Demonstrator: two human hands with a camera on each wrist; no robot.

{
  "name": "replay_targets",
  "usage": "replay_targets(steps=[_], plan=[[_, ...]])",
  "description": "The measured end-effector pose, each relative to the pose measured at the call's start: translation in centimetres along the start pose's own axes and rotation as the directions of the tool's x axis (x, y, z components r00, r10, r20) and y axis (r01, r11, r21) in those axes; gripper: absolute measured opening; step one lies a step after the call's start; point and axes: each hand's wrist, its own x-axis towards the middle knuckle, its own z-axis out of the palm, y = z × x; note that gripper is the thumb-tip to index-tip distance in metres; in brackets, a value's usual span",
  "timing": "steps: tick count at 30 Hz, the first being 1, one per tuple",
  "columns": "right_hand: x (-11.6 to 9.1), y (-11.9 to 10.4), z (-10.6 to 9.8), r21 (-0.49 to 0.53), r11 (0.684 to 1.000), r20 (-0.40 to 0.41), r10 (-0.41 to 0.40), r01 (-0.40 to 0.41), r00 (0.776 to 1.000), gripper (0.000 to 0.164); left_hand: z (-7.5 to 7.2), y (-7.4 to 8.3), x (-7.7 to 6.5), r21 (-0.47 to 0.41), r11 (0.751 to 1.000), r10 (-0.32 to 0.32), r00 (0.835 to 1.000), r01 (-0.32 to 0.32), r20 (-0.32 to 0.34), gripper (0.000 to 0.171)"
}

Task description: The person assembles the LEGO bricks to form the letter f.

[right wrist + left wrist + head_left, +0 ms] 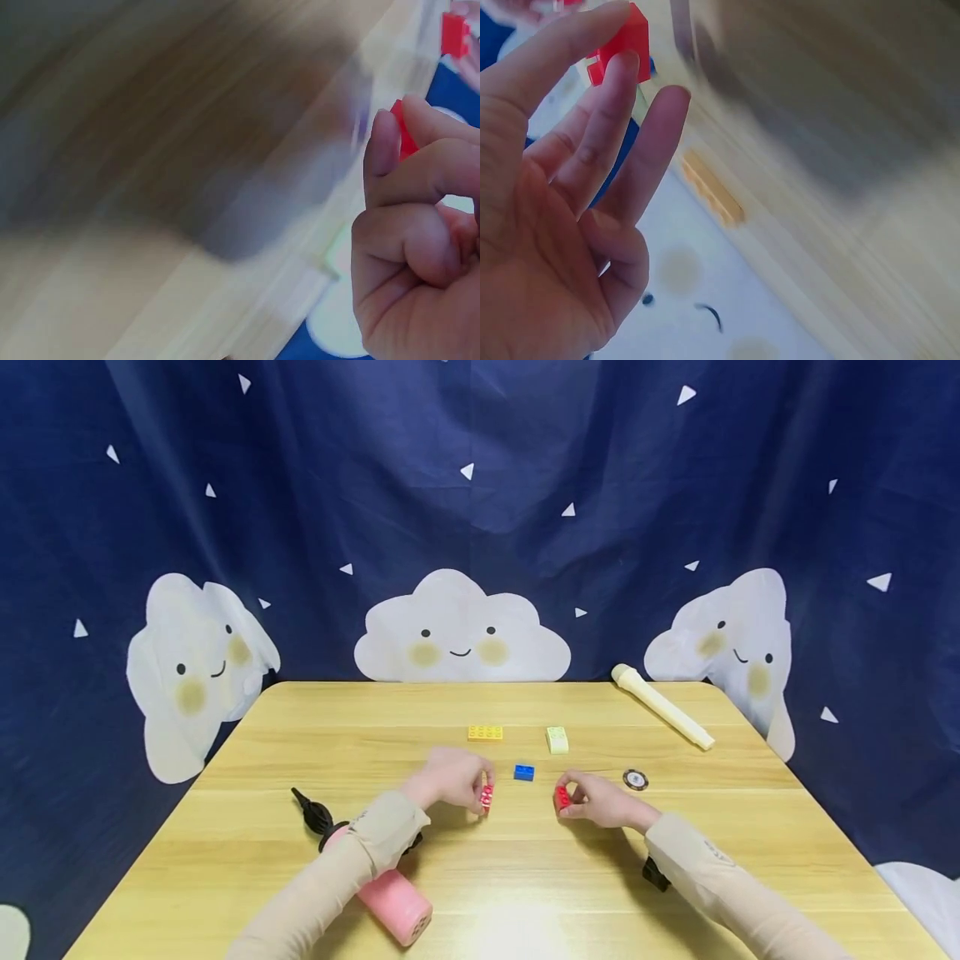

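Thumb and fingers of my left hand (459,779) pinch a red toy brick (635,46), its studs facing sideways in the left wrist view. My right hand (603,800) pinches a second red brick (562,798) between thumb and fingertips; in the right wrist view the fingers (420,169) cover much of it. The two red bricks are held apart, facing each other over the middle of the table. A small blue brick (524,772) lies between and slightly beyond the hands. Behind it lie a yellow brick (485,733) and a pale green brick (557,740).
A pink cylindrical tool with a black tip (396,906) lies under my left forearm. Right of my right hand is a round black-and-white chip (635,779). A cream microphone-shaped object (663,706) rests at the back right of the wooden table (360,718), before a blue curtain.
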Motion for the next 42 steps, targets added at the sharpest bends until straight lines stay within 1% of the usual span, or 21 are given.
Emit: replay_targets(steps=[3,6,9,14,16,20,24,31,38,42], plan=[[0.2,-1.0,0.3,-0.001,0.998,-0.002,-0.057,0.057,0.998,0.029,0.4,1.2,0.5,0.07,0.997,0.016,1.0,-0.015,-0.007,0.031],[0.3,-2.0,0.7,0.01,0.994,0.001,-0.106,0.106,0.994,0.029,1.1,2.3,0.7,0.172,0.985,0.019,1.0,-0.016,-0.015,0.03],[0.2,-2.8,1.2,0.021,0.99,0.008,-0.142,0.142,0.99,0.029,1.8,3.0,0.8,0.203,0.979,0.026,1.0,-0.022,-0.015,0.031],[-0.1,-3.7,1.8,0.03,0.98,-0.006,-0.199,0.199,0.98,0.031,2.5,3.7,0.8,0.17,0.985,0.026,1.0,-0.026,0.0,0.03],[-0.3,-3.9,2.0,0.036,0.977,-0.009,-0.21,0.21,0.978,0.031,2.6,3.9,0.8,0.151,0.988,0.03,0.999,-0.031,0.01,0.03],[-0.4,-4.1,2.3,0.039,0.978,-0.005,-0.206,0.206,0.978,0.031,2.8,4.1,0.9,0.143,0.989,0.049,0.999,-0.05,0.008,0.03],[-0.3,-4.1,2.7,0.023,0.981,-0.01,-0.192,0.192,0.981,0.029,3.1,4.2,1.0,0.145,0.988,0.055,0.998,-0.053,-0.009,0.032],[-0.3,-4.3,3.6,0.037,0.98,0.026,-0.195,0.194,0.98,0.025,3.2,4.4,0.9,0.124,0.991,0.053,0.998,-0.05,-0.022,0.034],[-0.2,-4.5,3.9,0.008,0.982,0.007,-0.191,0.191,0.982,0.024,3.5,4.3,1.0,0.125,0.991,0.045,0.998,-0.04,-0.038,0.035],[-0.2,-4.7,3.9,0.008,0.984,0.001,-0.18,0.18,0.984,0.023,3.5,4.3,1.0,0.115,0.993,0.042,0.998,-0.037,-0.045,0.035]])
